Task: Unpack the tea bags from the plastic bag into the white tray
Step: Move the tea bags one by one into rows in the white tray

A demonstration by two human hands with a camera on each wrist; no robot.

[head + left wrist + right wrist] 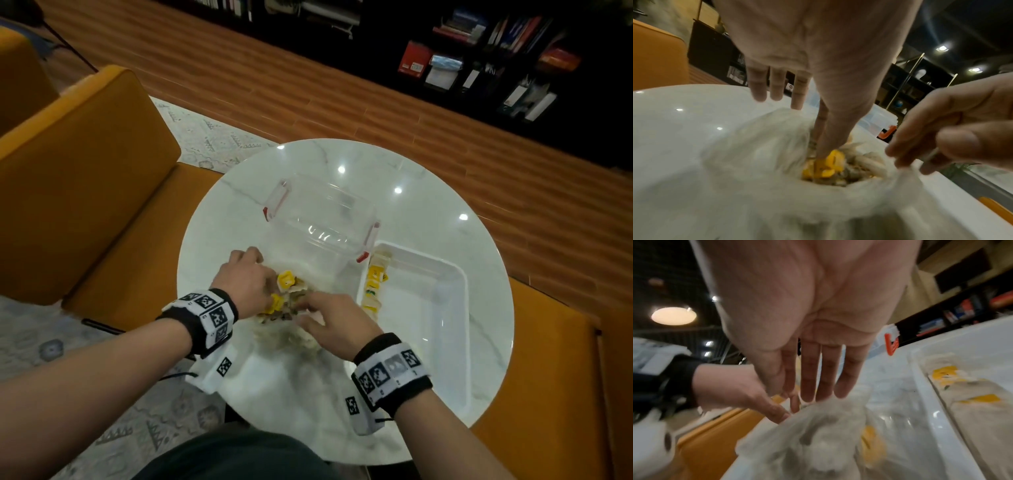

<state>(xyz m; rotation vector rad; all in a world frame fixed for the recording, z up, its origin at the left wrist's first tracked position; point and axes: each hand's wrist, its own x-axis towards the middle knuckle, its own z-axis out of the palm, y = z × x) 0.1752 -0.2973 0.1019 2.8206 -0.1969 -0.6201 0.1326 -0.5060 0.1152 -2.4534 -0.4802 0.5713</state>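
A round white marble-look tabletop (428,192) stands between orange upholstered seats (89,178), with a dark bookshelf (486,58) across the wooden floor. On it lies a clear plastic bag (291,342), mouth open toward the far side, holding a heap of tea bags (287,294) with yellow tags. Just right of the bag sits the white tray (455,308); a single row of tea bags already lies along its left wall, the remainder of its floor bare. A clear lidded container with red clips (322,219) stands beyond the bag, touching neither hand. The left hand (246,277) is at the bag's mouth; the left wrist view shows its thumb and forefinger reaching down into the heap at a yellow tag (828,162), other fingers spread straight, though blur prevents confirming a closed pinch. The right hand (329,318) pinches the bag's rim film on the near right side, holding the mouth open. Assessment: the step in hand is extraction of another tea bag, with the task well short of complete, since most of the stock appears to be in the bag. The next move calls for a secure pinch on one tea bag, a lift clear of the film, and placement beside the existing row; tangled strings could drag neighbours out.
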